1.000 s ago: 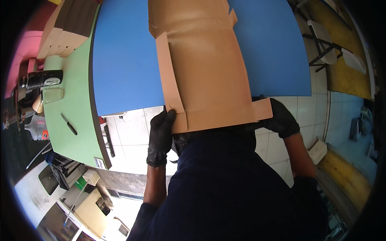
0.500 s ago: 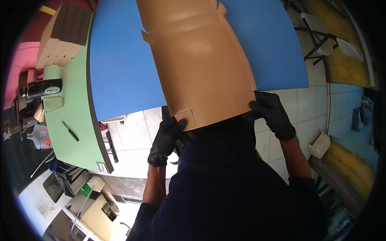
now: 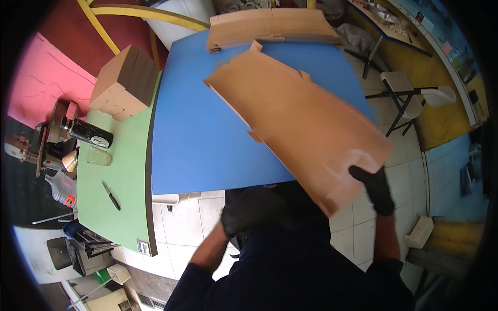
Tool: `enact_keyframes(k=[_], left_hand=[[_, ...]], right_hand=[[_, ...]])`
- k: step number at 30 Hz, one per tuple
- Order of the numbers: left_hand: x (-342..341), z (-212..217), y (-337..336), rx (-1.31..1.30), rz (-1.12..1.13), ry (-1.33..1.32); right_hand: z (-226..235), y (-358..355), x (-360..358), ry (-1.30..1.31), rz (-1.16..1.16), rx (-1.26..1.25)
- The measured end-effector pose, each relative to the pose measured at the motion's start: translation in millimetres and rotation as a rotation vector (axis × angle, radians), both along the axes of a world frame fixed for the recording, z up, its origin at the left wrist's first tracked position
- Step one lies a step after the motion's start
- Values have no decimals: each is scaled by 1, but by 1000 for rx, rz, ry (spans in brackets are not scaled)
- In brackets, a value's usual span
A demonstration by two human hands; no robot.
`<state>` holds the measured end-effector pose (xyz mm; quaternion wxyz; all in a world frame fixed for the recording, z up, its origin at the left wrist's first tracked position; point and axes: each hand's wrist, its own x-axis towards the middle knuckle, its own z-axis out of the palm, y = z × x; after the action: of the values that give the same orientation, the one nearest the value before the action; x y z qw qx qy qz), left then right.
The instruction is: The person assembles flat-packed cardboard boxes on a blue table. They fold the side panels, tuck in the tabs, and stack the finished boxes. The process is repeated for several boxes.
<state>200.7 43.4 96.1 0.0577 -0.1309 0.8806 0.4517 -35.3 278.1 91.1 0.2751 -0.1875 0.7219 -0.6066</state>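
A flat brown cardboard box blank (image 3: 306, 122) with creases and small side flaps lies slantwise over the blue table (image 3: 192, 129). Its near end reaches past the table's front edge. My right hand (image 3: 374, 187), in a black glove, grips that near end at the right, thumb on top of the board. My left hand (image 3: 254, 210), gloved in black too, is apart from the board in front of my body. Motion smears its fingers against the dark clothing.
A stack of flat cardboard blanks (image 3: 272, 26) lies at the table's far edge. On the green table (image 3: 124, 171) at left are folded cardboard boxes (image 3: 124, 83), a black bottle (image 3: 88, 131), a glass mug (image 3: 98, 154) and a knife (image 3: 111, 196). A folding chair (image 3: 402, 96) stands right.
My left hand has let go of the blank. My right hand still holds it, and the blank has swung, its near end to the right and its far end to the left.
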Motion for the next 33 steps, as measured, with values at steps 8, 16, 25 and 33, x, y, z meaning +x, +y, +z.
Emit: enact_keyframes(k=[8, 16, 25, 33], left_hand=[[-113, 210, 4, -936, -18, 1214], [-87, 368, -31, -891, 70, 1235], [-82, 365, -34, -738, 276, 1278], [-64, 330, -103, -175, 299, 1091]], right_hand=[[243, 32, -46, 871, 211, 534], [375, -41, -42, 1511, -293, -167], [402, -105, -29, 1889, -53, -254], [347, -102, -60, 1906, -48, -99]])
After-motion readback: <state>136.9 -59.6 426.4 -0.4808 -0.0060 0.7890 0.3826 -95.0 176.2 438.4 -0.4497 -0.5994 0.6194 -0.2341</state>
